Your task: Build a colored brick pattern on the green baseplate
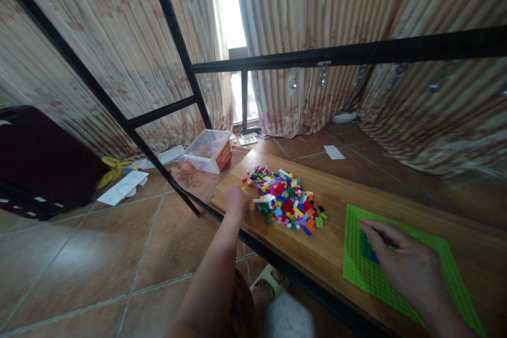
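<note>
A pile of small colourful building bricks lies on the wooden board. At its left edge is my left hand, its fingers curled closed and turned away from me, so anything in them is hidden. A whitish long piece lies just right of that hand. To the right, a bright green studded baseplate rests on the board. My right hand is over it, thumb and forefinger pinched together; whatever they hold is too small to make out. Beneath that hand, dark green and blue bricks sit on the baseplate, partly covered.
A clear plastic box with an orange label stands beyond the board's left end. Black metal frame bars cross in front of the curtains. A dark suitcase and papers are on the tiled floor at left.
</note>
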Demonstrator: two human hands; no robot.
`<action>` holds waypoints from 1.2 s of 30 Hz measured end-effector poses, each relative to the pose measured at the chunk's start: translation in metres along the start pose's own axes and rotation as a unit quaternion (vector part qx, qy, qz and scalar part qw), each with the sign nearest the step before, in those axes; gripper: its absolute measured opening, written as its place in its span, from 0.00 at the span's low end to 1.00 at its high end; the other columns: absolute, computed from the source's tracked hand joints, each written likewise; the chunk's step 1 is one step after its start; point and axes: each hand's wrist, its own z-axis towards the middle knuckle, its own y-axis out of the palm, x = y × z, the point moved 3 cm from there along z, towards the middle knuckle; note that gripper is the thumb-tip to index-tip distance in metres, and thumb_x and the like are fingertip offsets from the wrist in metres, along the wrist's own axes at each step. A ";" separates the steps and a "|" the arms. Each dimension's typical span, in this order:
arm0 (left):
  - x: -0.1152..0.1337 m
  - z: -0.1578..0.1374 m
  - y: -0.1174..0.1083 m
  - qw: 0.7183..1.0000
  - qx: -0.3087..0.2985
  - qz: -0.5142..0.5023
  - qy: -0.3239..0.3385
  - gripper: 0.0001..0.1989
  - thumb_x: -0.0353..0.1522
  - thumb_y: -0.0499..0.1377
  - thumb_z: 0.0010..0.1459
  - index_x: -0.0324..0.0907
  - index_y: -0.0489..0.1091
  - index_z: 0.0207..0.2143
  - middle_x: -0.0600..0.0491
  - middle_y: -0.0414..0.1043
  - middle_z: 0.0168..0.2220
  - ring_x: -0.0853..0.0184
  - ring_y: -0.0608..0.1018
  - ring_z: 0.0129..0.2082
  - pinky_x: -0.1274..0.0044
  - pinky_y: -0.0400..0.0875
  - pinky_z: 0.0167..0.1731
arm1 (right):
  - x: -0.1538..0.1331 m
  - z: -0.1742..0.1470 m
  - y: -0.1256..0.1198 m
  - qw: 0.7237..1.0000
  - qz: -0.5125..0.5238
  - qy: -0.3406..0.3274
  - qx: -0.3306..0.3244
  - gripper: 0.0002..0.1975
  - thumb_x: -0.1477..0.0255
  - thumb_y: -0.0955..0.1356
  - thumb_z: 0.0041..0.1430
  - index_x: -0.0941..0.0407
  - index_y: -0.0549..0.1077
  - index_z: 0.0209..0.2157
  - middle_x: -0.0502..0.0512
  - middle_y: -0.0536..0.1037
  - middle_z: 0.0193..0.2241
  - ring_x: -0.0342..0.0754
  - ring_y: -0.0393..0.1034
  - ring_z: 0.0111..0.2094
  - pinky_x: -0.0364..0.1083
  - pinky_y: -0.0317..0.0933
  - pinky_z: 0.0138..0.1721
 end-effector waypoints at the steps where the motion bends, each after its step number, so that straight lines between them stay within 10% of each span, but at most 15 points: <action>1: 0.003 0.001 0.002 1.000 0.002 -0.014 0.006 0.14 0.30 0.52 0.57 0.33 0.72 0.41 0.34 0.74 0.44 0.54 0.76 0.48 0.71 0.68 0.44 | 0.000 0.000 0.000 1.000 0.001 0.000 -0.001 0.17 0.54 0.65 0.54 0.51 0.78 0.34 0.53 0.81 0.36 0.52 0.75 0.37 0.49 0.66 0.43; 12: 0.028 0.005 0.001 0.964 -0.003 -0.250 0.091 0.10 0.35 0.55 0.58 0.39 0.72 0.33 0.50 0.76 0.28 0.67 0.78 0.31 0.79 0.69 0.30 | -0.003 -0.001 0.002 1.000 0.017 -0.020 -0.013 0.14 0.58 0.65 0.57 0.51 0.78 0.34 0.52 0.80 0.37 0.51 0.75 0.38 0.48 0.66 0.44; 18: 0.080 -0.064 0.009 0.827 -0.161 -0.454 0.290 0.10 0.37 0.62 0.52 0.39 0.72 0.35 0.56 0.72 0.26 0.72 0.72 0.26 0.81 0.66 0.28 | -0.019 -0.004 0.000 0.988 0.129 0.051 -0.063 0.17 0.56 0.65 0.57 0.53 0.78 0.37 0.54 0.80 0.34 0.48 0.73 0.33 0.48 0.67 0.37; 26: 0.132 -0.194 0.047 0.804 -0.204 -0.298 0.473 0.05 0.31 0.57 0.58 0.42 0.73 0.35 0.53 0.74 0.32 0.69 0.75 0.33 0.78 0.70 0.36 | -0.006 -0.024 -0.019 0.945 0.202 0.107 -0.232 0.19 0.56 0.67 0.56 0.54 0.77 0.43 0.54 0.79 0.38 0.48 0.72 0.36 0.47 0.65 0.39; 36: 0.144 -0.214 0.077 0.806 -0.240 -0.180 0.511 0.11 0.29 0.55 0.57 0.45 0.70 0.43 0.52 0.75 0.41 0.65 0.77 0.40 0.73 0.73 0.42 | 0.050 -0.049 -0.067 0.953 0.075 0.144 -0.256 0.12 0.62 0.66 0.55 0.53 0.78 0.36 0.52 0.81 0.34 0.51 0.74 0.35 0.49 0.66 0.39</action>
